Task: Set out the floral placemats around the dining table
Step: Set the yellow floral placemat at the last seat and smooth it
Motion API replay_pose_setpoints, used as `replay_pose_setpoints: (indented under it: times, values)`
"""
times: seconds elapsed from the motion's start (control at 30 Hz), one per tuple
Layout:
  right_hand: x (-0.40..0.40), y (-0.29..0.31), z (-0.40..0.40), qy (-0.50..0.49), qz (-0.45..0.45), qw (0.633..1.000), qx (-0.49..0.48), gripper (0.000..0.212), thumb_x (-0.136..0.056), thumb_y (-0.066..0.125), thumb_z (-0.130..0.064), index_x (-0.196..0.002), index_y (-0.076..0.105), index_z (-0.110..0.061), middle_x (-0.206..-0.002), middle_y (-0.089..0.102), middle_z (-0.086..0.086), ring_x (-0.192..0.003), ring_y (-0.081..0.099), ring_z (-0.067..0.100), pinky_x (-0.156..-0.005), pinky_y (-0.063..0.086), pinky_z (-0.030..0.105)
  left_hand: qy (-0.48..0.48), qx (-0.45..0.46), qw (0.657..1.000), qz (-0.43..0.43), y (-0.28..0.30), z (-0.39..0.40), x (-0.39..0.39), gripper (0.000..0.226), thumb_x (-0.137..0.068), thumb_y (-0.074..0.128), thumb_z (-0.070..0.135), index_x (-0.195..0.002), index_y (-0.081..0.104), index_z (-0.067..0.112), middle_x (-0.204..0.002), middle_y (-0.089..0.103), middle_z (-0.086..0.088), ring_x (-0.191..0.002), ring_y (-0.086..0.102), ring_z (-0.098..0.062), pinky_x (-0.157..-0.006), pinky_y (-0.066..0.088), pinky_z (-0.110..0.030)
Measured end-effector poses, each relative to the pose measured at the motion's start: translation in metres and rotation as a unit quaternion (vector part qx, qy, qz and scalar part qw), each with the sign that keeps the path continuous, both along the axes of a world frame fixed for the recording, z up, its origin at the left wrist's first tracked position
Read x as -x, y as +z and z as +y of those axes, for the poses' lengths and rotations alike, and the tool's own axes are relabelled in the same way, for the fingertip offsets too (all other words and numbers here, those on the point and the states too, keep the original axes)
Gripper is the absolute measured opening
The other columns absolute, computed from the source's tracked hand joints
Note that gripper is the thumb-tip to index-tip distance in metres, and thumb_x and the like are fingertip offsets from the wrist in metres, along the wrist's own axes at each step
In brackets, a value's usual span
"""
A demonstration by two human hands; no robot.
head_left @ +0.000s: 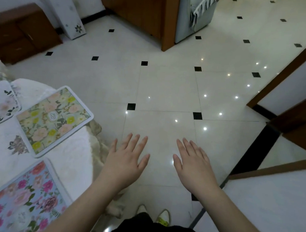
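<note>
Three mats on table, both hands free.
Left hand (128, 160) and right hand (193, 162): fingers straight, spread, over floor (167, 92). Green mat (53, 119) at 9 o'clock, blue mat (24, 198) at 8, white mat (3, 103) beyond, on table (69, 158).

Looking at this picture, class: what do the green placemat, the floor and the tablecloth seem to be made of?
Green placemat: stiff printed sheet, perhaps plastic; lies flat.
Floor: glossy glazed tile; mirrors lamps, shows grout lines.
Tablecloth: soft white fabric; drapes at the edge.

Left hand (125, 160) and right hand (193, 163) held out palms down, fingers straight, side by side
</note>
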State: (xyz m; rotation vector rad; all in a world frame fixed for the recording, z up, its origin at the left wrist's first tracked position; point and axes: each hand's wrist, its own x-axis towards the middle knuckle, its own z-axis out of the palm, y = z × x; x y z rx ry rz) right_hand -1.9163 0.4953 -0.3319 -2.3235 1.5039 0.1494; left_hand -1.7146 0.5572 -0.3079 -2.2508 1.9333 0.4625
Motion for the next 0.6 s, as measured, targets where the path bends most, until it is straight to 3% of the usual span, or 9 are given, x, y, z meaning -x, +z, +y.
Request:
replay_pose_setpoints:
  times: [0.17,0.33,0.6]
  values:
    - [0.0,0.004,-0.036,-0.002,0.006,1.0,-0.003,0.079,-0.085,-0.01,-0.055,-0.157,0.004,-0.025,-0.165,0.004,-0.003,-0.151,0.002,0.016,-0.121,0.001,0.035,-0.004,0.008,1.0,0.008,-0.008,-0.045,-0.002,0.084,-0.076,-0.018,0.063,-0.155,-0.006,0.038,-0.166,0.002,0.01,-0.152,-0.006,-0.011,-0.121,0.0,-0.047]
    - [-0.016,0.007,-0.087,0.009,0.018,1.0,-0.006,0.091,-0.073,-0.019,-0.057,-0.156,0.002,-0.028,-0.165,0.001,-0.005,-0.151,0.001,0.014,-0.121,0.0,0.034,0.019,0.028,0.999,0.023,-0.008,-0.095,-0.029,0.086,-0.076,-0.018,0.064,-0.156,-0.003,0.037,-0.166,0.002,0.01,-0.152,-0.006,-0.011,-0.123,0.0,-0.047]
    - [-0.069,0.011,-0.192,0.03,0.04,0.998,0.045,0.091,-0.074,-0.018,-0.056,-0.156,0.007,-0.028,-0.165,0.001,-0.003,-0.151,0.002,0.016,-0.12,0.0,0.034,0.053,0.028,0.997,0.05,-0.003,-0.168,-0.091,0.087,-0.074,-0.02,0.065,-0.156,-0.003,0.04,-0.165,-0.006,0.012,-0.151,-0.012,-0.01,-0.123,-0.003,-0.044]
